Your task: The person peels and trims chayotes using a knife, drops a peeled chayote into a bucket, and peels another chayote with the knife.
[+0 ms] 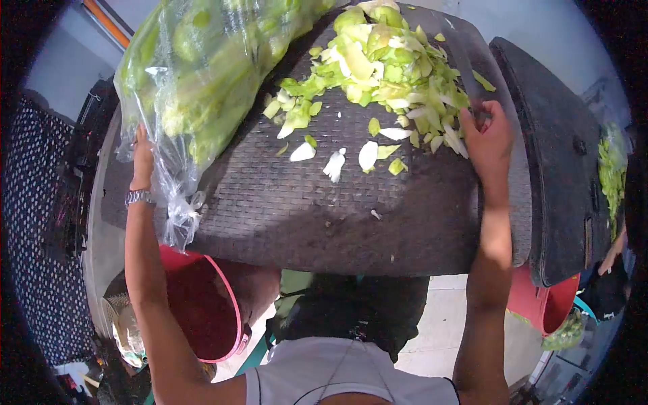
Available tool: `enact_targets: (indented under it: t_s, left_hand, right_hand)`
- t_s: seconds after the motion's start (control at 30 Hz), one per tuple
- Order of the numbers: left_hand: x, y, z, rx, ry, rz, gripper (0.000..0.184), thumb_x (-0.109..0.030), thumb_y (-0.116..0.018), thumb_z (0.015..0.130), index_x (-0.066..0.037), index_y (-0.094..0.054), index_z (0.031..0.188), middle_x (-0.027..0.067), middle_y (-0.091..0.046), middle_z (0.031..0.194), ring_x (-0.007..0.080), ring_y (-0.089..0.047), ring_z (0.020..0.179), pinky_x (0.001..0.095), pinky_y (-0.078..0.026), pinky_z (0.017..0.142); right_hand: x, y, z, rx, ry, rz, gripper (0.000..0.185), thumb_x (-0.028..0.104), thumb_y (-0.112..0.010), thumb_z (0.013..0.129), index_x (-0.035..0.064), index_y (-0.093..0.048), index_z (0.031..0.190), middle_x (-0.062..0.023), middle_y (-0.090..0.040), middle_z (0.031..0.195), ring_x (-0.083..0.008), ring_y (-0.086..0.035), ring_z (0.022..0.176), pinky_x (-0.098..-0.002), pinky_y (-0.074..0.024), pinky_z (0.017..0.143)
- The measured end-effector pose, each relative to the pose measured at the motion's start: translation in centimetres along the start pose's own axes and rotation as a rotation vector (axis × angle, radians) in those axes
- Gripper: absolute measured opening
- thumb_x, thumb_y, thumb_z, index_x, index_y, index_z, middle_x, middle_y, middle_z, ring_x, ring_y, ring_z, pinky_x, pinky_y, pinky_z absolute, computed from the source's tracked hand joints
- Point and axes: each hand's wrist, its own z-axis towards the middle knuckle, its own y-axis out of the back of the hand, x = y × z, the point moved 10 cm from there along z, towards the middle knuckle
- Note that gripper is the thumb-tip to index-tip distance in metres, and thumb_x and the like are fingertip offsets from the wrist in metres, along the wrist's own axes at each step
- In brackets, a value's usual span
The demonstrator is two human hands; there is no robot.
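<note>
A large clear plastic bag point(223, 74) full of pale green vegetables leans across the left side of the dark woven-textured table point(324, 216); its gathered end hangs toward the front edge. My left hand point(142, 158) holds the bag's left side, with some fingers hidden by the plastic. A heap of green and white vegetable peelings point(388, 67) lies at the back of the table, with loose pieces scattered in front of it. At the heap's right edge is my right hand point(491, 135), fingers bent and thumb apart, with nothing visible between them.
Below the table's left front stands a red tub point(202, 304). A second dark table point(560, 155) adjoins on the right, with a bag of green pieces point(611, 172) beyond it. Another red container point(543, 297) sits under that side. Part of another person's arm point(613, 253) shows at far right.
</note>
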Motion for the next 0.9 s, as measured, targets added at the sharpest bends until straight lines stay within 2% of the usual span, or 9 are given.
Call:
enact_targets:
  t_s: [0.07,0.17,0.3,0.4,0.5,0.6,0.7,0.77,0.9]
  left_hand:
    - [1.1,0.6,0.5,-0.018,-0.002,-0.099,0.055,-0.014,-0.032,0.107,0.0,-0.023,0.16,0.0271,-0.034,0.159,0.0383,-0.037,0.146,0.0407,-0.03,0.121]
    - [1.7,2.6,0.8,-0.117,-0.104,0.059,0.053,-0.024,-0.035,0.109,0.002,-0.03,0.155,0.0236,-0.035,0.157,0.0352,-0.035,0.144,0.0392,-0.028,0.12]
    - [1.8,6.3,2.4,-0.188,-0.356,0.219,0.047,-0.031,-0.045,0.108,0.001,-0.054,0.141,0.0122,-0.055,0.139,0.0238,-0.053,0.124,0.0352,-0.04,0.108]
    - [2.1,3.7,1.7,-0.39,0.113,-0.377,0.052,-0.037,-0.042,0.108,0.003,-0.054,0.138,0.0178,-0.053,0.142,0.0277,-0.05,0.131,0.0413,-0.037,0.111]
    - [1.2,5.7,2.3,-0.303,-0.429,0.424,0.045,-0.011,-0.054,0.091,-0.001,-0.057,0.135,0.0185,-0.06,0.127,0.0332,-0.056,0.119,0.0435,-0.044,0.099]
    - [1.4,4.3,0.5,-0.295,-0.446,0.709,0.059,0.008,-0.059,0.074,-0.002,-0.058,0.132,0.0241,-0.061,0.128,0.0394,-0.06,0.113,0.0471,-0.047,0.09]
    - [-8.9,2.2,-5.3,-0.289,-0.212,0.831,0.054,0.003,-0.059,0.078,-0.001,-0.058,0.132,0.0232,-0.065,0.123,0.0378,-0.065,0.108,0.0437,-0.051,0.087]
    - [-17.3,1.0,-9.9,-0.216,0.016,0.703,0.051,-0.002,-0.059,0.082,0.0,-0.058,0.133,0.0215,-0.068,0.118,0.0362,-0.067,0.104,0.0406,-0.053,0.085]
    - [-19.6,2.1,-15.1,-0.143,0.224,-0.07,0.046,-0.019,-0.063,0.092,0.001,-0.058,0.133,0.0154,-0.069,0.12,0.0283,-0.068,0.105,0.0373,-0.055,0.084]
  right_hand:
    - [-0.1,-0.1,-0.3,-0.017,-0.005,0.029,0.03,0.023,-0.079,0.087,0.0062,-0.063,0.106,-0.0124,-0.074,0.089,-0.0243,-0.073,0.074,-0.0384,-0.0554,0.068]
    - [0.0,-0.5,-0.3,0.01,-0.011,0.038,0.028,0.022,-0.078,0.088,0.006,-0.063,0.104,-0.0126,-0.075,0.091,-0.0246,-0.074,0.078,-0.0377,-0.0557,0.069]
    - [1.5,-0.3,-1.1,0.042,-0.051,0.023,0.027,0.021,-0.077,0.088,0.0054,-0.062,0.104,-0.0132,-0.075,0.095,-0.0286,-0.075,0.085,-0.0409,-0.0563,0.075]
    - [1.2,-0.7,-0.8,0.063,-0.057,0.012,0.027,0.022,-0.077,0.089,0.0052,-0.062,0.104,-0.0133,-0.075,0.096,-0.0319,-0.075,0.089,-0.0435,-0.0562,0.079]
    - [1.3,-0.9,-1.0,0.057,-0.029,0.033,0.027,0.022,-0.077,0.089,0.0051,-0.062,0.103,-0.0138,-0.075,0.096,-0.0336,-0.074,0.091,-0.0448,-0.0561,0.081]
    - [1.4,-0.6,-0.8,0.059,-0.028,0.029,0.028,0.022,-0.077,0.088,0.0049,-0.062,0.104,-0.0146,-0.075,0.096,-0.0336,-0.074,0.091,-0.0447,-0.0563,0.08]
    - [1.0,-0.8,-0.7,0.047,-0.019,0.038,0.028,0.022,-0.077,0.089,0.0048,-0.062,0.105,-0.015,-0.075,0.096,-0.033,-0.074,0.09,-0.0442,-0.0565,0.08]
    - [1.0,-0.9,-0.8,0.049,-0.018,0.03,0.029,0.023,-0.077,0.089,0.0049,-0.062,0.106,-0.0149,-0.075,0.096,-0.0321,-0.075,0.088,-0.0436,-0.0566,0.08]
    - [0.9,-1.1,-0.9,0.061,-0.037,0.06,0.03,0.024,-0.078,0.089,0.0052,-0.062,0.107,-0.0146,-0.075,0.095,-0.0301,-0.075,0.085,-0.0423,-0.0565,0.077]
